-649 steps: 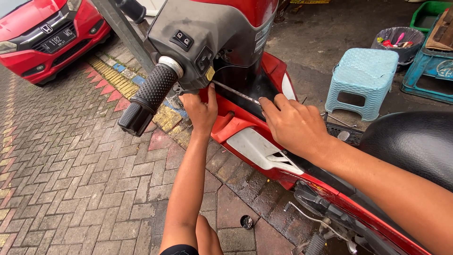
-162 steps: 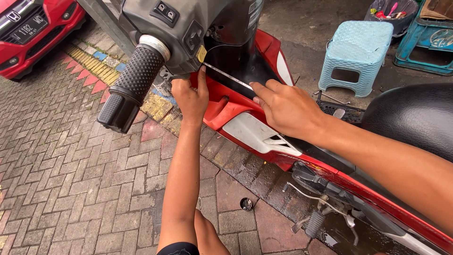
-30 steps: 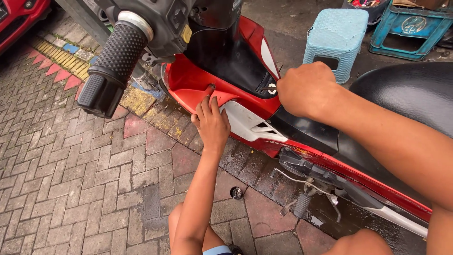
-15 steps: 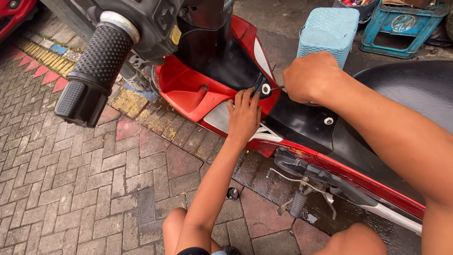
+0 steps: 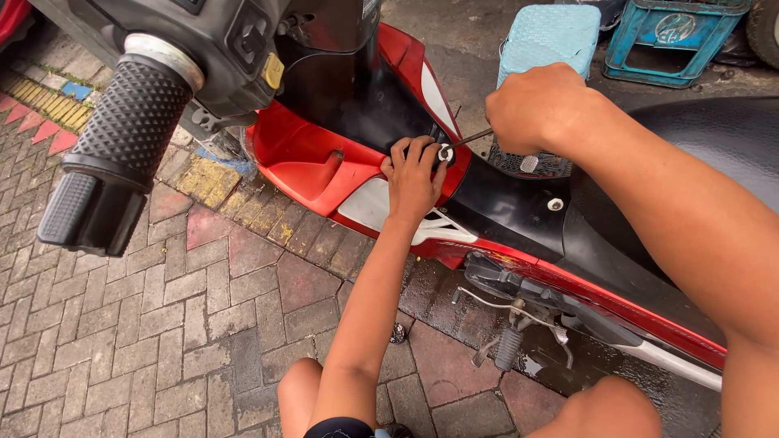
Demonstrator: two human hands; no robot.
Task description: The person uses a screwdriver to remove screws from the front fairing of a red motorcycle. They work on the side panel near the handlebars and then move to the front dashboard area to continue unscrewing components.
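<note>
A red and black motorbike (image 5: 324, 162) stands side-on in front of me. My left hand (image 5: 414, 177) rests on its black centre cover, with the fingertips pinched around a silver screw with a washer (image 5: 445, 152). My right hand (image 5: 535, 109) is clenched around a screwdriver. Its thin metal shaft (image 5: 473, 137) slants down to that screw. The screwdriver's handle is hidden inside my fist. A second silver screw (image 5: 555, 204) sits lower on the black cover.
The rubber handlebar grip (image 5: 122, 154) juts out at upper left. A light blue plastic stool (image 5: 548, 36) and a blue crate (image 5: 673, 36) stand behind the bike. The kick lever and footpeg (image 5: 507, 345) stick out low over wet brick paving (image 5: 162, 324). My knees show at the bottom.
My left hand has moved from the red panel up and right to the screw. My right hand has brought the screwdriver tip down onto it.
</note>
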